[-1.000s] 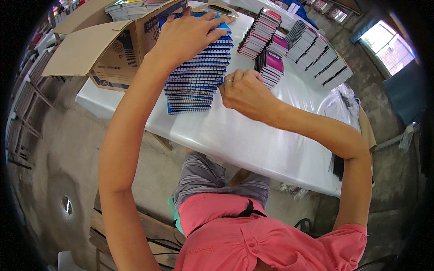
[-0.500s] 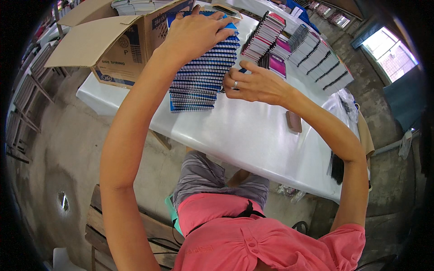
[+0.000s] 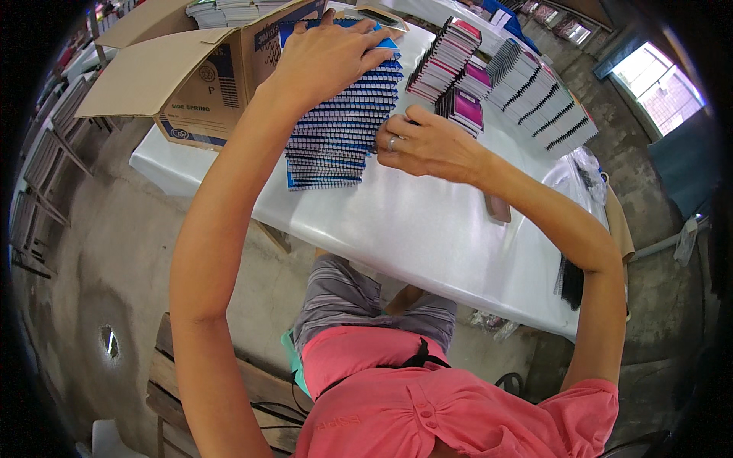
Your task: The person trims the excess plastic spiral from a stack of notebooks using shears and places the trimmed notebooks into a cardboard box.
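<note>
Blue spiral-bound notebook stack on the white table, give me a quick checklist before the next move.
1. Left hand flat on top of the blue spiral-bound notebook stack: ok.
2. Right hand at the stack's right edge: ok.
3. Stack squared up: not ok, it fans toward the person.
4. Bare space on the white table near the stack: ok.
5. Open cardboard box beside the stack: ok.
</note>
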### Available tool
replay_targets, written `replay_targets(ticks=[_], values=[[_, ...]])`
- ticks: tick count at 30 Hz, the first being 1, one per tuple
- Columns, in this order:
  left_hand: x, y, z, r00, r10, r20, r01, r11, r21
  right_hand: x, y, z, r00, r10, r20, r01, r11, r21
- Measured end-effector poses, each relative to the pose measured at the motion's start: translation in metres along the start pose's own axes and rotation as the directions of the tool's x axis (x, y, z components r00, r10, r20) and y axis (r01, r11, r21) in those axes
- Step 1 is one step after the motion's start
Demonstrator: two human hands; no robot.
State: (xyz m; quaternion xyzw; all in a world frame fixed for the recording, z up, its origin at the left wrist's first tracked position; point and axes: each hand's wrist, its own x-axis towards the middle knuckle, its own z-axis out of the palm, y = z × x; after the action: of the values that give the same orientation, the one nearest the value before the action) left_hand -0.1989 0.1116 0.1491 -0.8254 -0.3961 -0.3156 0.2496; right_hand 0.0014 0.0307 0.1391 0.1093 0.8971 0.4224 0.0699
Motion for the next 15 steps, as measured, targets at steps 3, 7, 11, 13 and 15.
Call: replay_targets(ticks=[3,7,11,13,15], values=[[-0.002,-0.001,-0.001,1.000,-0.025,-0.010,0.025,0.999,0.023,0.019,-0.036,-0.012,0.685,0.299,0.664,-0.381,0.924,-0.022],[-0.001,-0.002,0.005,0.999,-0.015,-0.049,0.015,1.000,0.001,-0.004,-0.043,-0.017,0.748,0.287,0.599,-0.322,0.945,-0.051],[0.001,-0.002,0.005,1.000,-0.013,-0.001,0.013,1.000,-0.017,-0.013,-0.022,-0.017,0.904,0.397,0.156,-0.412,0.908,0.076],[-0.001,-0.003,0.004,1.000,-0.011,-0.017,0.011,1.000,0.011,-0.008,-0.013,-0.013,0.926,0.338,0.167,-0.353,0.933,0.068],[-0.002,-0.002,0.001,0.999,-0.014,-0.033,0.015,0.999,0.039,-0.008,-0.004,-0.007,0.949,0.300,0.100,-0.302,0.953,0.009]])
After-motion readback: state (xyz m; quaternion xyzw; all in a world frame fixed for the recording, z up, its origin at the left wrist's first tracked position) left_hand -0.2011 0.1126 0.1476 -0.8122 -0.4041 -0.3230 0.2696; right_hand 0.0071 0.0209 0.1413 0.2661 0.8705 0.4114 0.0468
